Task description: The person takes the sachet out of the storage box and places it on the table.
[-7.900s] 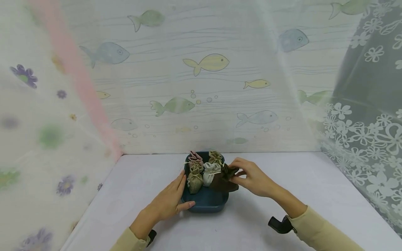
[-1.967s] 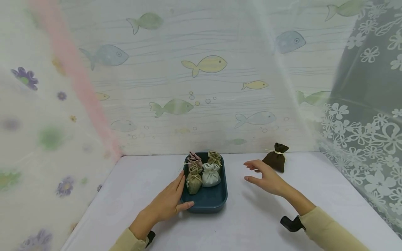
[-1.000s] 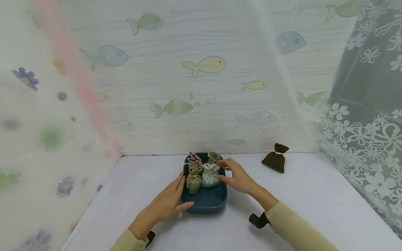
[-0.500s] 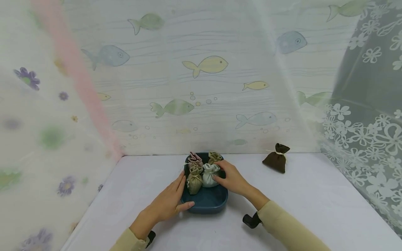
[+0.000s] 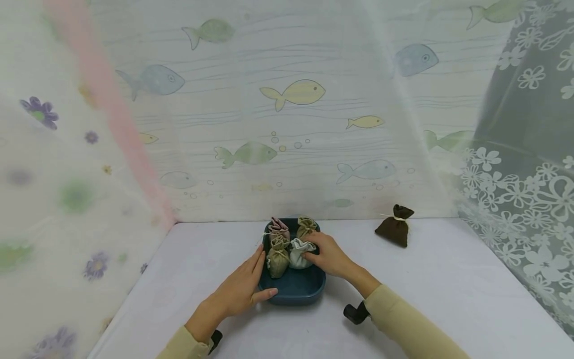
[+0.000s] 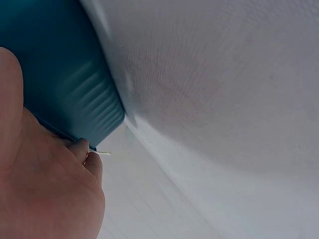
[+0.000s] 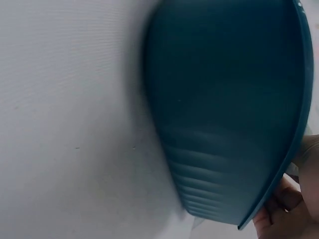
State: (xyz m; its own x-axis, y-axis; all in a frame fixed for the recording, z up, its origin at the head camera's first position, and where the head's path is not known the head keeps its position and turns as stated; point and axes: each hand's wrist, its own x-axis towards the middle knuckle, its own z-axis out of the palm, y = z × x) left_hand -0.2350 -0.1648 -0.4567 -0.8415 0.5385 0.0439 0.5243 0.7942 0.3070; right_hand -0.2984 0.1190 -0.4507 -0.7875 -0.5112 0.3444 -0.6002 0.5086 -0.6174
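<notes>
A square dark-blue plastic tray (image 5: 293,294) sits on the white-clothed table (image 5: 448,299). The left hand (image 5: 239,289) lies flat along the tray's left wall, fingers straight and thumb at the near rim, seemingly to steady it. Inside the tray, the right hand (image 5: 325,254) curls its fingers round a pale grey tied cloth pouch (image 5: 298,254), beside an olive pouch (image 5: 278,257). A dark-brown tied pouch (image 5: 394,227) stands well apart, right of the tray.
</notes>
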